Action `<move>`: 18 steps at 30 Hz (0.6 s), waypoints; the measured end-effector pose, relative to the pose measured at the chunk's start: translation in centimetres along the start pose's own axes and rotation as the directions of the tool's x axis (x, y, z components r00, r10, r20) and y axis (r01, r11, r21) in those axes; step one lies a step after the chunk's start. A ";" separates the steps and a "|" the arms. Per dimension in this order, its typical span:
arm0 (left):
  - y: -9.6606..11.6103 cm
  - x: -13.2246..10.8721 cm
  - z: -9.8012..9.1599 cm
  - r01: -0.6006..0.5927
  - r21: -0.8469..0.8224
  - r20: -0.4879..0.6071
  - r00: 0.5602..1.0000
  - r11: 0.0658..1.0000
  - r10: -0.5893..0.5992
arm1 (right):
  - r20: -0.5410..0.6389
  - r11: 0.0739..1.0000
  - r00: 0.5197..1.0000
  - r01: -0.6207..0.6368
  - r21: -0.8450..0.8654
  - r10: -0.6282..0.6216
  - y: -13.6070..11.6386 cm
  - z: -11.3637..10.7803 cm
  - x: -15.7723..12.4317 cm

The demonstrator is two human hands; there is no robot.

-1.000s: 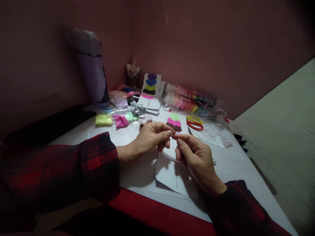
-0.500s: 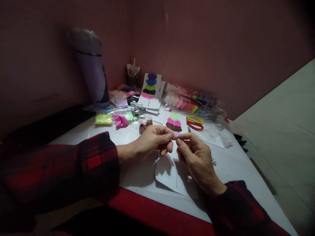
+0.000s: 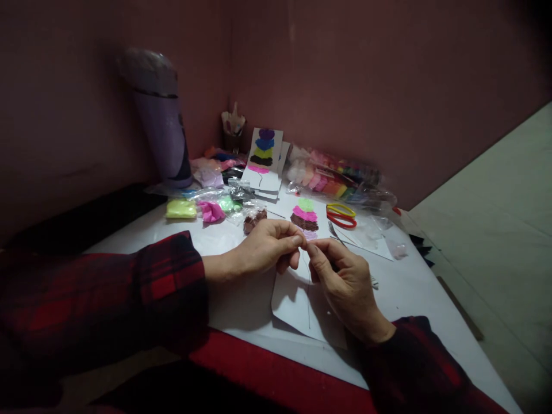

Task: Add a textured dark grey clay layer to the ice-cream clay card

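Note:
My left hand (image 3: 265, 248) and my right hand (image 3: 340, 282) meet fingertip to fingertip just above a white card (image 3: 297, 302) lying on the table. Both hands pinch a tiny bit of something between thumb and forefinger; it is too small to name. The card bears a thin drawn line and, at its far end, stacked patches of green, pink, brown and pale lilac clay (image 3: 305, 217). Both sleeves are red and black plaid.
Bags of yellow (image 3: 181, 209), pink (image 3: 211, 211) and brown clay (image 3: 254, 218) lie left of the card. Yellow and red rings (image 3: 341, 215) lie to the right. A finished card (image 3: 264, 156), a pack of coloured clay (image 3: 340, 178) and a purple bottle (image 3: 161, 121) stand by the wall.
The two hands have drawn closer until their fingertips touch, and they have sunk slightly toward the card. The pale lilac patch beyond the fingertips now shows.

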State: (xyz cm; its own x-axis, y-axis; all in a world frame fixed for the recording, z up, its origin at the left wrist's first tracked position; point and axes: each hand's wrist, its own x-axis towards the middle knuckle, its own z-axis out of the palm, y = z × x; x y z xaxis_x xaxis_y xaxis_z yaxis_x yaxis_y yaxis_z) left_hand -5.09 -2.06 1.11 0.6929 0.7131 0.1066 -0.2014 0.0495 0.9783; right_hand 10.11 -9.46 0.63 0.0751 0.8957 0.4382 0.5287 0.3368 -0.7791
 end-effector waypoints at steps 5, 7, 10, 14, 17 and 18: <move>0.0 -0.1 0.1 -0.002 0.085 -0.027 1.000 0.996 0.004 | 0.016 0.973 0.993 0.120 -0.198 -0.119 0.2 -0.1 0.0; -0.1 -0.1 0.1 -0.001 0.079 -0.016 1.000 0.997 0.002 | 0.016 0.957 0.991 0.136 -0.255 -0.136 0.2 -0.1 -0.1; -0.2 -0.2 0.2 0.008 0.047 0.020 1.000 0.999 -0.009 | -0.001 0.932 0.984 0.166 -0.321 -0.176 0.4 -0.1 -0.2; 0.2 -0.6 0.6 0.050 -0.024 0.060 0.997 0.998 -0.049 | -0.102 0.862 0.951 0.213 -0.460 -0.290 0.6 -0.1 0.0; 0.7 -0.8 0.8 0.052 -0.061 0.036 0.998 0.997 -0.049 | -0.199 0.893 0.957 0.107 -0.438 -0.212 0.7 -0.4 0.4; 0.7 -0.8 0.7 0.045 -0.066 0.014 0.999 0.997 -0.044 | -0.213 0.921 0.965 0.060 -0.384 -0.152 0.6 -0.4 0.5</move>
State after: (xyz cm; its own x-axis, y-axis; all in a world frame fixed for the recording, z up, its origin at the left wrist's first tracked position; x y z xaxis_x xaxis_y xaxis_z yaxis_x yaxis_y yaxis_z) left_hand -5.30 -3.12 1.89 0.7107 0.7004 0.0659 -0.2153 0.1274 0.9682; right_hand 10.85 -8.94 0.54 0.1720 0.7516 0.6368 0.8165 0.2530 -0.5190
